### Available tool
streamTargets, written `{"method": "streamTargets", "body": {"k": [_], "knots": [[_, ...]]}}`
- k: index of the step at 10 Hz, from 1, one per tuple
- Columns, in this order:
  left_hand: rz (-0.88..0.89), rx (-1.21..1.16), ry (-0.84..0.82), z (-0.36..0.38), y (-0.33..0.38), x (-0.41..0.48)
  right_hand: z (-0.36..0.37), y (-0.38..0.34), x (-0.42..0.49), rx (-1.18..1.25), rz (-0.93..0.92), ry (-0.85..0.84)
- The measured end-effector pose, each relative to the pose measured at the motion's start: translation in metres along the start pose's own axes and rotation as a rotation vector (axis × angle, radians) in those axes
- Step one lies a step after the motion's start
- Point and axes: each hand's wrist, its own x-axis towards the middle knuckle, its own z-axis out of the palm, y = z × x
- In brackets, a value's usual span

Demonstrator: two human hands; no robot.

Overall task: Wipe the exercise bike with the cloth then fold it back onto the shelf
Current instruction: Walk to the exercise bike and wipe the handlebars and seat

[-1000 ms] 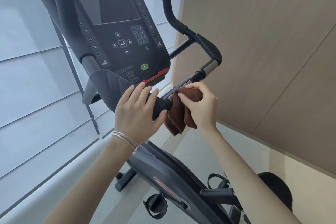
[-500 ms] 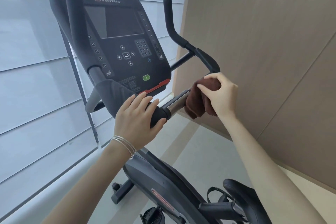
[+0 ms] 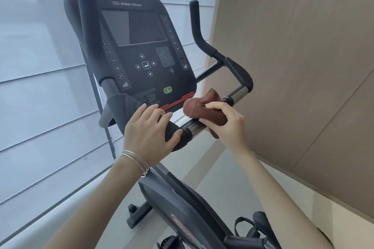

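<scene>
Cloth (image 3: 204,110): reddish-brown, soft, bunched into a lump. It lies over the shiny metal bar (image 3: 194,127) of the exercise bike (image 3: 178,198).

Right grip (image 3: 228,125): clenched on the cloth, fingers curled over it, pressing it to the bar.

Left grip (image 3: 149,133): wrapped round the black padded sleeve (image 3: 174,129) at 9 o'clock of the cloth. A short bare stretch of metal shows between the two hands. Thin silver bangles (image 3: 135,159) on that wrist.

Console (image 3: 141,46): at 11 o'clock of the cloth, matt black with rounded corners, a dark screen and a keypad. Its red lower strip (image 3: 178,102) is just beside the cloth's upper fold, crowding it.

Black handlebar horn (image 3: 197,26) rises at 1 o'clock.

Surroundings:
- Pale slatted blinds (image 3: 40,87) at 9 o'clock.
- Smooth tan wall panels (image 3: 303,66) at 3 o'clock.
- Grey floor (image 3: 212,168) at 6 o'clock.
- Strapped pedal (image 3: 242,226) low at 5 o'clock.
</scene>
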Motion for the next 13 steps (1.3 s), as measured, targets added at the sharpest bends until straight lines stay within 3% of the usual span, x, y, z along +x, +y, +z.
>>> {"method": "streamTargets", "body": {"k": [2, 3, 4, 5, 8, 9, 11, 13], "knots": [[-0.008, 0.016, 0.008, 0.001, 0.000, 0.000, -0.024, 0.002, 0.010, 0.221, 0.104, -0.240], [-0.008, 0.017, 0.021, 0.002, 0.000, -0.001, -0.025, 0.003, 0.017, -0.009, -0.059, -0.261], [-0.009, 0.017, 0.021, 0.002, 0.000, -0.001, -0.019, 0.004, 0.023, -0.084, -0.096, -0.417], [-0.017, 0.023, 0.012, 0.001, 0.001, 0.000, 0.000, 0.003, 0.029, -0.062, -0.096, -0.450], [-0.030, 0.017, 0.012, 0.002, 0.002, -0.001, 0.029, 0.022, 0.025, -0.064, -0.288, -0.110], [-0.030, 0.010, 0.019, 0.001, 0.001, -0.001, 0.023, 0.033, 0.031, -0.115, -0.289, -0.094], [-0.036, 0.010, 0.033, 0.000, 0.002, -0.001, 0.016, 0.026, 0.026, -0.210, -0.095, -0.096], [-0.032, 0.018, 0.023, 0.002, 0.002, -0.001, 0.026, 0.011, 0.009, -0.157, -0.301, -0.198]]}}
